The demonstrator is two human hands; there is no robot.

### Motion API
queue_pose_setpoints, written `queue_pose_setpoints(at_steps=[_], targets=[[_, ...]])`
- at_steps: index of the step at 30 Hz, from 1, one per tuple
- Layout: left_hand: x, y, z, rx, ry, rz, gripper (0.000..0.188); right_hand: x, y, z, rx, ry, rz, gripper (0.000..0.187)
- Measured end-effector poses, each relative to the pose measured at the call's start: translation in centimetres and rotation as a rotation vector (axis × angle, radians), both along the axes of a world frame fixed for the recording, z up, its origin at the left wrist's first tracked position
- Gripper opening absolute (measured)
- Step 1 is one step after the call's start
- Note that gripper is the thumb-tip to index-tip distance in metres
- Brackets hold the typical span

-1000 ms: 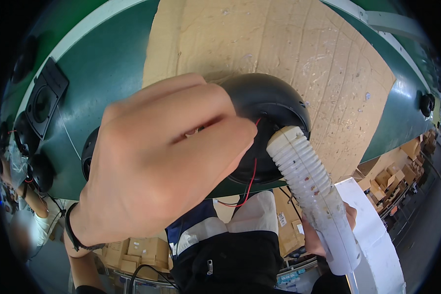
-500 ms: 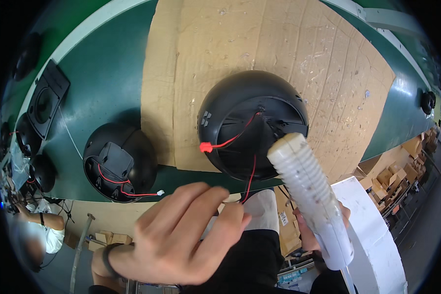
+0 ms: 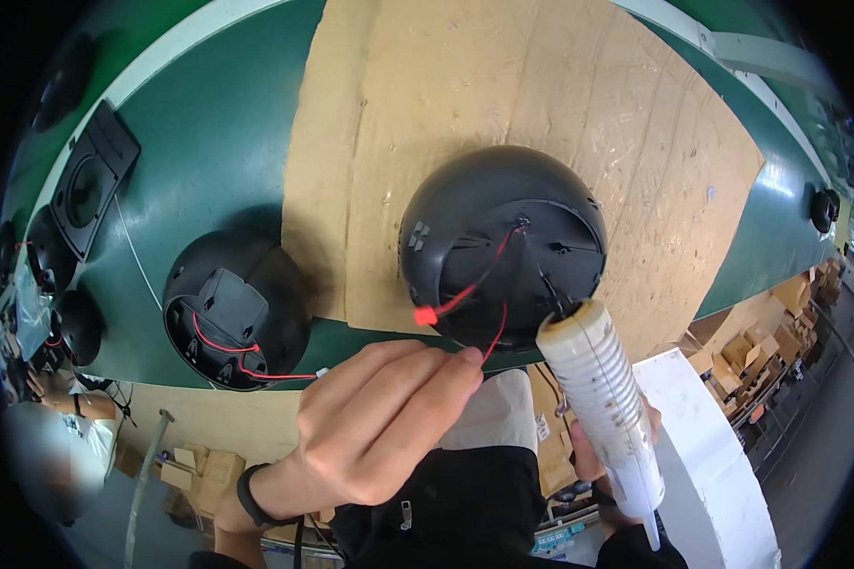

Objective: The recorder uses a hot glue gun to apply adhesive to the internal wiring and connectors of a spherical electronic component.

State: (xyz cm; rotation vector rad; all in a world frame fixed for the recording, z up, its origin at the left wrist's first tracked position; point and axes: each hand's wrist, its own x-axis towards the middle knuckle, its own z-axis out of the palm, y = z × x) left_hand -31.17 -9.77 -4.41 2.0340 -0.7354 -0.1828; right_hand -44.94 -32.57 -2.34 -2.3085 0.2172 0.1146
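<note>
A round black speaker housing (image 3: pixel 503 190) lies with its recessed side toward me. From a hole in the recess runs a red and black lead with a red connector (image 3: pixel 426 315) at its end. My left hand (image 3: pixel 384 427) pinches another red wire (image 3: pixel 499 332) between thumb and forefinger at the housing's near edge. My right hand (image 3: pixel 586 450), mostly hidden, grips a white ribbed hot glue gun (image 3: pixel 593 370). Its dark nozzle points into the recess, and a glue stick (image 3: pixel 653 533) juts from its rear. Whether the tip touches the plastic I cannot tell.
Cardboard (image 3: pixel 446 76) covers part of the green table (image 3: pixel 209 123). A second black housing (image 3: pixel 289 303) with red wires sits at left, beyond it a flat speaker panel (image 3: pixel 90 190). A white board (image 3: pixel 702 446) stands at right. Another person (image 3: pixel 57 455) is at far left.
The glue gun has shifted slightly to the right and toward me. My left fingers have moved up along the red wire, closer to the housing, and the view has shifted a little.
</note>
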Motion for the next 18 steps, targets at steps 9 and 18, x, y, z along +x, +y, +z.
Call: queue_pose_setpoints(at_steps=[9, 18], targets=[[-1.0, 0.2, -1.2, -0.079, 0.020, -0.032, 0.034, -3.4, 1.2, 3.3, -0.427, 0.169, -0.338, 0.054], [-1.5, -0.5, -1.5, -0.105, -0.038, 0.017, 0.030, -2.7, -1.1, 6.6, -0.321, 0.575, -0.130, 0.031]])
